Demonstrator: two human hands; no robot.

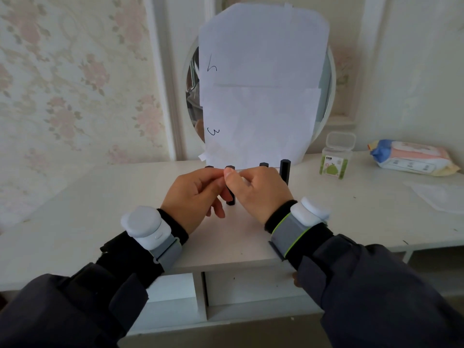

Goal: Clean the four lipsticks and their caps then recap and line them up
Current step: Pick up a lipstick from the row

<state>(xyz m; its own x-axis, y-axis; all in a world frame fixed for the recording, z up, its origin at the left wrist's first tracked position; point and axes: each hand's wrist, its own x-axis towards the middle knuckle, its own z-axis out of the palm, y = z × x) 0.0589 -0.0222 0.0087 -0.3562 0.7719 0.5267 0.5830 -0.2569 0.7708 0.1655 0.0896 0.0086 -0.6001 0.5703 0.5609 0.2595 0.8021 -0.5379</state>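
On the white tabletop (100, 197), in front of a round mirror (329, 96) covered with sheets of paper (261, 79), four black lipsticks stand in a rough row; judging by the task, they are kept upright and close together so each can be taken in turn. Going from the left, the first lipstick (209, 167) shows only its top above the left hand (193, 197), which is raised with thumb and forefinger pinched together at the middle, the other fingers loosely curled. The second lipstick (230, 197) stands between the two hands, its top just behind the fingertips and its foot visible below them; I cannot tell whether either hand actually grips it. The right hand (261, 194) meets the left, thumb pressed forward onto something small and pale, perhaps a wipe or swab for cleaning, though it is too hidden to name. Behind that hand the third lipstick (264, 164) peeks out, and the fourth lipstick (285, 173), standing clear, looks capped. Further right a small clear plastic box (336, 156) has its hinged lid open; its contents cannot be made out. Beyond it lies a soft pack of wipes (411, 158), closed as far as it shows, and a thin sheet (442, 197) lies flat near the edge
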